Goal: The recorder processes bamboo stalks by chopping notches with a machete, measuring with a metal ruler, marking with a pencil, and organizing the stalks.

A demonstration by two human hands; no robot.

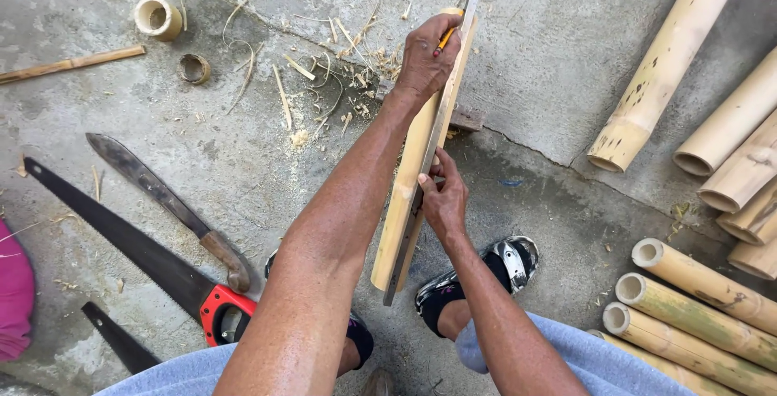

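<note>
Left hand [427,58] clenched around a pencil [446,38], tip set against the far end of a split bamboo slat [402,194]. Right hand [443,195] nearer the body, fingers pinching a metal straightedge [441,117] flat against the slat, thumb on the near side. Slat and straightedge propped together at a slant, far end resting on a small wooden block [465,117] just beyond the left hand, near end hanging above the concrete floor [550,32] between the two sandalled feet.

Judged from the layout: marking under way, not finished. Pencil at the far end of the rule, no drawn line legible along the slat, so no telling how much of the length is marked. Cutting already done, by the look of things: shavings and slivers [324,72] scattered left of the left hand, two short bamboo rings [158,17] farther left. No saw cut or split visible on the slat itself.

Left of the forearms, well apart from both hands: a machete [162,194] with wooden handle, a handsaw [121,242] with red-and-black grip, a second dark blade [117,339] partly cut off at the bottom edge. Right of the right hand: whole bamboo poles [688,307] stacked, more poles running out of view at the upper right.

Hard to make out: pencil tip hidden behind the fingers; the slat's near end partly masked by the rule; a pink object at the left edge cropped, kind unclear.
</note>
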